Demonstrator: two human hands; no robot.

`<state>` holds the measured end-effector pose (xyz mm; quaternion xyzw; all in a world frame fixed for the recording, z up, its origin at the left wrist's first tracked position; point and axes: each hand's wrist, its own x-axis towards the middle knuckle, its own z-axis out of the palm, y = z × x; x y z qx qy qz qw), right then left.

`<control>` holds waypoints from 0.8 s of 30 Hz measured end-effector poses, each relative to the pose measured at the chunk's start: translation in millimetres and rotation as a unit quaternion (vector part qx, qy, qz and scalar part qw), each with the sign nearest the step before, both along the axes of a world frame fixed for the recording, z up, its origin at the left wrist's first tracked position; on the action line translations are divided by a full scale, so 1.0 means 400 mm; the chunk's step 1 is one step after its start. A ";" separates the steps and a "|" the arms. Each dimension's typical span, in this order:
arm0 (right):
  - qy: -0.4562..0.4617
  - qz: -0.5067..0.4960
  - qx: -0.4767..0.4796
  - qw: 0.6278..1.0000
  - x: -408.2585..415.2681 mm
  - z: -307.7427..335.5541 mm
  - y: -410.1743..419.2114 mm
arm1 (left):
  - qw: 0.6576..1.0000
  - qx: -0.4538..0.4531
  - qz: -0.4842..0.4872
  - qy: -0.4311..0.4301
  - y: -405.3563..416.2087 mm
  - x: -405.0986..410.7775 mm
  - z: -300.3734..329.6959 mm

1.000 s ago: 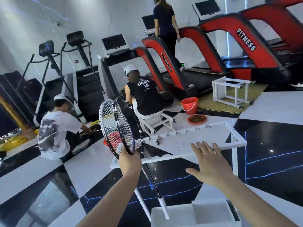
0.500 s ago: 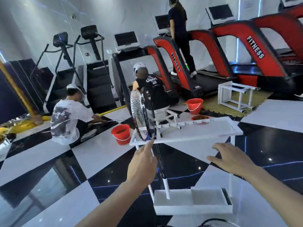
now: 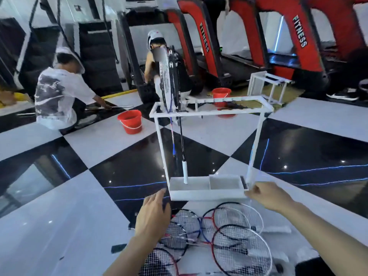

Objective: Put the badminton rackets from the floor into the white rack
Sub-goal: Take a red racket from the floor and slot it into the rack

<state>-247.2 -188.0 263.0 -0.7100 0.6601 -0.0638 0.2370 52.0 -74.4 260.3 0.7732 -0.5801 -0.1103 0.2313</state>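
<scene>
The white rack [image 3: 258,136] stands on the checkered floor in front of me. Two rackets [image 3: 169,80] hang upright at its left end, a white handle resting in the base tray [image 3: 225,191]. Several badminton rackets [image 3: 229,234] lie in an overlapping pile on the floor just below the rack. My left hand [image 3: 153,216] hovers over the left side of the pile, fingers apart, holding nothing. At the tray's right front corner my right hand [image 3: 266,198] has loosely curled fingers; whether it touches the rack I cannot tell.
Two people crouch behind the rack beside red buckets [image 3: 130,121]. A second bucket [image 3: 221,95] and a small white stand [image 3: 266,86] sit farther back. Red treadmills [image 3: 298,42] line the far wall.
My left hand has let go of the rackets, which now hang in the rack. Both hands have dropped towards the floor, and the view has tilted down onto the pile.
</scene>
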 end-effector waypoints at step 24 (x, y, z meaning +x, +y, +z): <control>-0.224 -0.390 0.388 0.804 -0.130 -0.726 0.159 | 0.940 0.323 -0.109 -0.012 0.018 -0.078 -0.558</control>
